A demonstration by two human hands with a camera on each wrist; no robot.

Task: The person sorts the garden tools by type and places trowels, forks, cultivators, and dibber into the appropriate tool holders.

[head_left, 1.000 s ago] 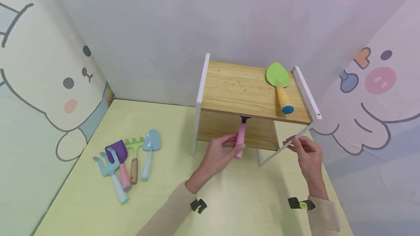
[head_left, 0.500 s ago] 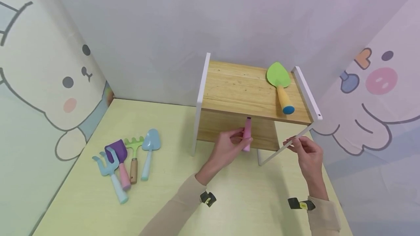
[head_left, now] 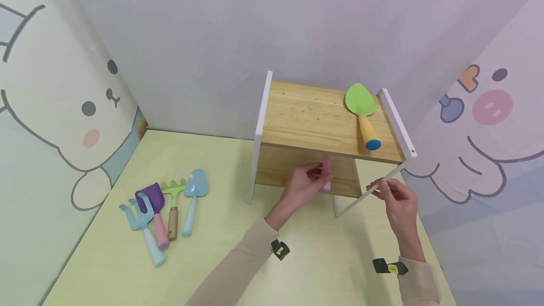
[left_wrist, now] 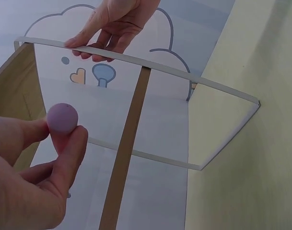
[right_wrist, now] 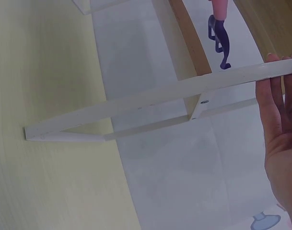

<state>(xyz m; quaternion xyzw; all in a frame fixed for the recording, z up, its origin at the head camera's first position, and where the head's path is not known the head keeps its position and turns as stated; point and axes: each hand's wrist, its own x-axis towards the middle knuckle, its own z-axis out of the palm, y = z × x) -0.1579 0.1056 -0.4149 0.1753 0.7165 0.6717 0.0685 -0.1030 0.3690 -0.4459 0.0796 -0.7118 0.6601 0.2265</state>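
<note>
Further right slides the pink-handled rake [right_wrist: 222, 31], under the top board [head_left: 308, 116]; left hand [head_left: 301, 186] pinches its handle [head_left: 326, 166]. Right hand [head_left: 399, 201] pinches the white frame [right_wrist: 136, 101].

The head view is bright, with soft glare at lower centre on the flat, pale yellow-green tabletop [head_left: 314, 261]; both wrist views are dimmer.

Table [head_left: 314, 263] and shelf [head_left: 310, 112], tools laid on both.
At the table's left, a fork [head_left: 148, 237], purple shovel [head_left: 157, 201], rake [head_left: 173, 214] and blue trowel [head_left: 193, 197] are grouped; on the shelf's top a green trowel [head_left: 361, 114] is borne.
</note>
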